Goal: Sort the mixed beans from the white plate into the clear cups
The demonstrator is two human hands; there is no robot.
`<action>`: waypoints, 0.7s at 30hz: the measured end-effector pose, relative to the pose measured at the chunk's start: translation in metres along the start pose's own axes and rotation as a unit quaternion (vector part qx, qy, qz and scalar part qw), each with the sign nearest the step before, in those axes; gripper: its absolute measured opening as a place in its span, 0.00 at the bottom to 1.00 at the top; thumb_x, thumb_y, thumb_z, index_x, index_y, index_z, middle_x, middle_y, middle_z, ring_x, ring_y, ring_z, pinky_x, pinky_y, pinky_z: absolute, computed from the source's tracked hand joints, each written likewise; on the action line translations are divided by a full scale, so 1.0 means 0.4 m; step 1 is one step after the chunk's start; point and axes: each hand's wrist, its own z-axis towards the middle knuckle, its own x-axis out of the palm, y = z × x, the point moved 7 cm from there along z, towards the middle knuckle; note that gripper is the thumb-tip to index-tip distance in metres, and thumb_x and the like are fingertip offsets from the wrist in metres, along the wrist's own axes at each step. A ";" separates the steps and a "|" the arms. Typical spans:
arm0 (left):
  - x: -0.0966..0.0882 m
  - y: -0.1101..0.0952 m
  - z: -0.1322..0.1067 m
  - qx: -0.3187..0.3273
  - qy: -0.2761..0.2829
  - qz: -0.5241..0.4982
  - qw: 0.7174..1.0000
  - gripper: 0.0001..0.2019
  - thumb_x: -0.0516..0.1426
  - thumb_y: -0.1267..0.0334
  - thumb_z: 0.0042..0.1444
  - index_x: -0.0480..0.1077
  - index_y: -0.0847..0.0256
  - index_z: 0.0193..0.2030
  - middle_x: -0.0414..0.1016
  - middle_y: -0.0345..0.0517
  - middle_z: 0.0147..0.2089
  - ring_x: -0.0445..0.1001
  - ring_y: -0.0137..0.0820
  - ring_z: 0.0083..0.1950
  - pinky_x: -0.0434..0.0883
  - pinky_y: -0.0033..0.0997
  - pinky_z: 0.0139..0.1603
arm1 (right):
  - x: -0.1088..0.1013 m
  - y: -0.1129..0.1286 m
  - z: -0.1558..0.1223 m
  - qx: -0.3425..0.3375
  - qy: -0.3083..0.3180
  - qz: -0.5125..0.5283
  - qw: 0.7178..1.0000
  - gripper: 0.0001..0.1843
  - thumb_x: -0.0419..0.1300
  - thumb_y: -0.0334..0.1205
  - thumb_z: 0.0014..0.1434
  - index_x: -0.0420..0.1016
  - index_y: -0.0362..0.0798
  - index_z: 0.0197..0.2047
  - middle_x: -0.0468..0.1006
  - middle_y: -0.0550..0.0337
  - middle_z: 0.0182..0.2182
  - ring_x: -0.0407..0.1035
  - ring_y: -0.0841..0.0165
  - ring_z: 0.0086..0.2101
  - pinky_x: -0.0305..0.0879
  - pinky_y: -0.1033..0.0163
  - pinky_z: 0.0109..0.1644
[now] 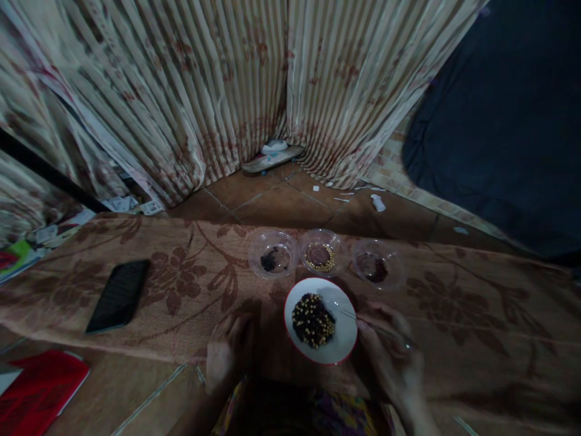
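Observation:
My right hand [390, 348] is closed around thin metal tweezers [348, 314], whose tips reach over the right side of a white bowl [345, 342] with a red rim. Dark beans and yellow beans [313, 321] lie mixed in the bowl's left half. My left hand [229, 345] rests on the cloth left of the bowl, fingers curled in and nothing visible in them. Beyond the bowl stand three clear plastic bowls: the left one [254, 254] has small black beans, the middle one [303, 248] yellow beans, the right one [396, 266] dark red beans.
A brown flowered cloth [190, 339] covers the low table. A phone [118, 297] lies at the left. Beyond the far edge are a skateboard [272, 158] and white scraps [377, 203] on the tiled floor, before striped curtains [227, 79]. A red bag [49, 387] lies lower left.

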 end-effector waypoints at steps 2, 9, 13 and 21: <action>-0.004 -0.005 0.003 -0.006 0.008 -0.001 1.000 0.11 0.51 0.62 0.67 0.75 0.56 0.43 0.81 0.47 0.41 0.78 0.34 0.39 0.74 0.34 0.44 | 0.019 -0.006 -0.008 -0.022 0.020 -0.009 1.000 0.12 0.64 0.52 0.59 0.84 0.54 0.37 0.76 0.52 0.51 0.69 0.58 0.51 0.69 0.48 0.54; 0.000 0.003 -0.002 0.004 -0.019 -0.007 1.000 0.11 0.51 0.61 0.67 0.76 0.56 0.43 0.81 0.46 0.40 0.78 0.34 0.38 0.74 0.34 0.42 | 0.032 0.001 -0.003 -0.071 0.030 -0.039 0.996 0.12 0.63 0.52 0.61 0.85 0.55 0.38 0.77 0.53 0.50 0.68 0.57 0.52 0.69 0.49 0.52; 0.010 0.010 -0.006 0.008 -0.020 -0.017 1.000 0.11 0.52 0.61 0.67 0.75 0.56 0.42 0.80 0.46 0.38 0.78 0.34 0.38 0.74 0.34 0.42 | 0.038 0.008 -0.005 -0.076 0.030 -0.045 0.996 0.12 0.63 0.52 0.61 0.85 0.56 0.37 0.77 0.53 0.50 0.68 0.57 0.51 0.68 0.50 0.52; 0.009 0.009 -0.007 0.008 -0.025 -0.014 1.000 0.11 0.52 0.61 0.67 0.76 0.56 0.42 0.80 0.46 0.40 0.78 0.34 0.38 0.73 0.33 0.40 | 0.052 0.006 -0.006 -0.090 0.035 -0.036 0.995 0.11 0.63 0.51 0.62 0.84 0.55 0.37 0.77 0.54 0.49 0.67 0.58 0.51 0.66 0.49 0.53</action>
